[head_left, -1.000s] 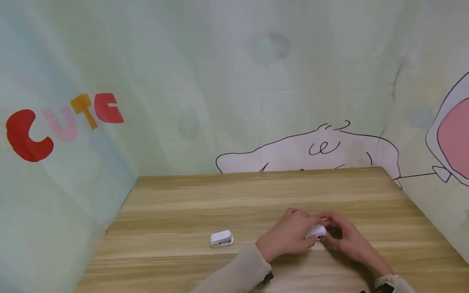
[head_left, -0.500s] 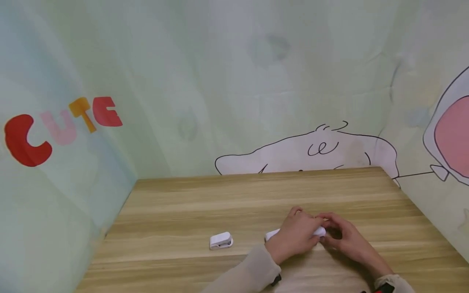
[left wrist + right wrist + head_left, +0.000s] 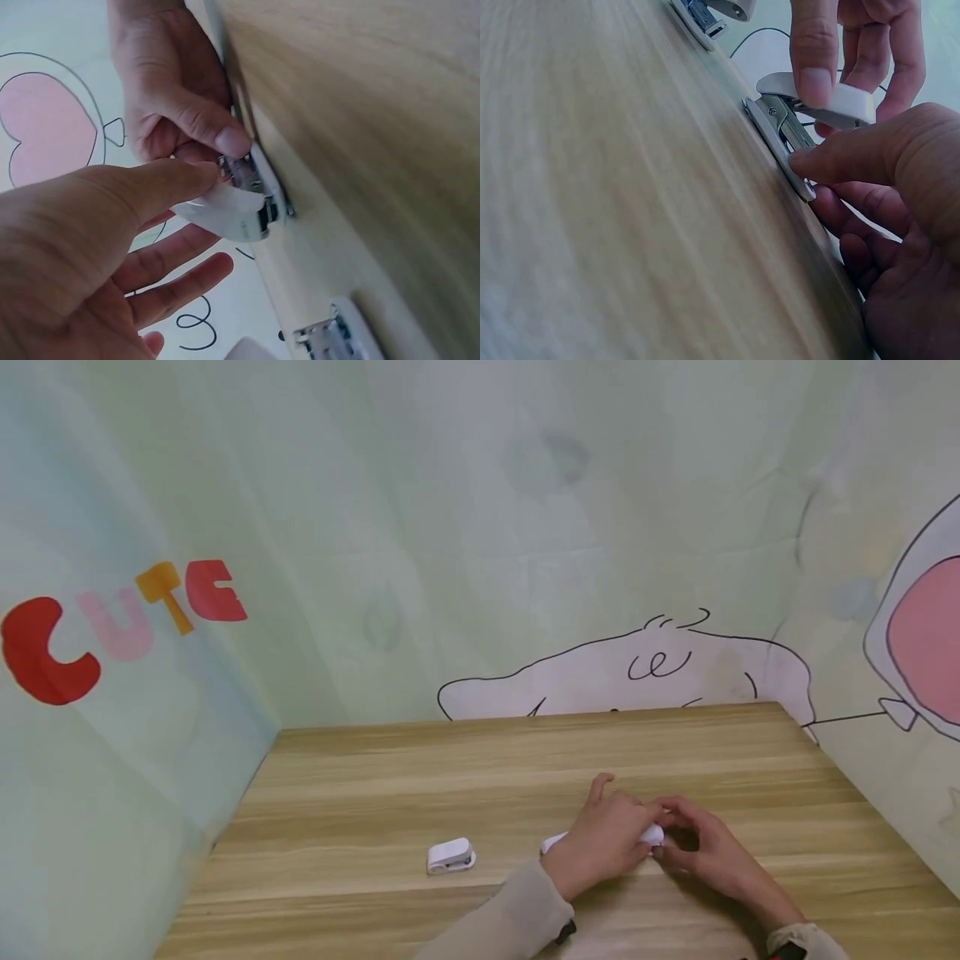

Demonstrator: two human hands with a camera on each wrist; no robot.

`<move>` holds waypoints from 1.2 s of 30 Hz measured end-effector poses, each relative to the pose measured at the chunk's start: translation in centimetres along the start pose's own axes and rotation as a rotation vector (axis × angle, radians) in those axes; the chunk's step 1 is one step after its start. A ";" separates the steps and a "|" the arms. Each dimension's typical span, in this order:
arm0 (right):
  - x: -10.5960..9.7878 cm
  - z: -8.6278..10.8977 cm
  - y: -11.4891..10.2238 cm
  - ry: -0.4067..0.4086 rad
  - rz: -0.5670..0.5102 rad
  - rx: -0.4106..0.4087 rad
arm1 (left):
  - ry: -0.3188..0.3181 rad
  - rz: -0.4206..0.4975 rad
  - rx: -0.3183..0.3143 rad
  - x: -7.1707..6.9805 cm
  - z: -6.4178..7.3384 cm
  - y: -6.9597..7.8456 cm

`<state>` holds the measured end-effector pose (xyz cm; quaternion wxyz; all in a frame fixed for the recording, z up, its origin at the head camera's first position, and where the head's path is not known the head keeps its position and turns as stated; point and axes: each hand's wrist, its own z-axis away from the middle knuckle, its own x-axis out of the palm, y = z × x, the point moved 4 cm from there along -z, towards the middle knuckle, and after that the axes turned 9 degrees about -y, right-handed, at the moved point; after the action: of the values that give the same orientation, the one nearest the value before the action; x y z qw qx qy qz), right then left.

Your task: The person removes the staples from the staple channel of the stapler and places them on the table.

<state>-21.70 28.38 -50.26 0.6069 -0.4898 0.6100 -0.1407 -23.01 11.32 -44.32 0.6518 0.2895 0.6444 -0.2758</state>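
Note:
A small white stapler (image 3: 825,105) with a metal magazine lies on the wooden table, its cover raised from the base. My left hand (image 3: 607,843) pinches the white cover (image 3: 225,210) between thumb and index finger, with other fingers spread. My right hand (image 3: 712,852) grips the far end of the base, its thumb (image 3: 832,161) on the metal magazine. In the head view the left hand hides most of the stapler. Another white object (image 3: 553,841) shows partly behind the left wrist.
A similar white stapler (image 3: 452,856) rests on the table (image 3: 360,810) to the left of the hands. Printed fabric (image 3: 487,527) with cartoon drawings and colored letters rises behind the table's back edge.
The left hand has shifted slightly right along the stapler and lifted a finger, uncovering the white object behind its wrist. The right hand stays nearly still.

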 end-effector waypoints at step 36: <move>0.4 0.0 0.2 -0.036 0.015 0.016 | -0.059 0.376 -0.036 0.7 2.9 -5.5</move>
<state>-21.65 28.20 -50.61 0.6228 -0.4828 0.6013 -0.1321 -25.08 5.42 -45.11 0.7157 0.3849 0.5642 -0.1458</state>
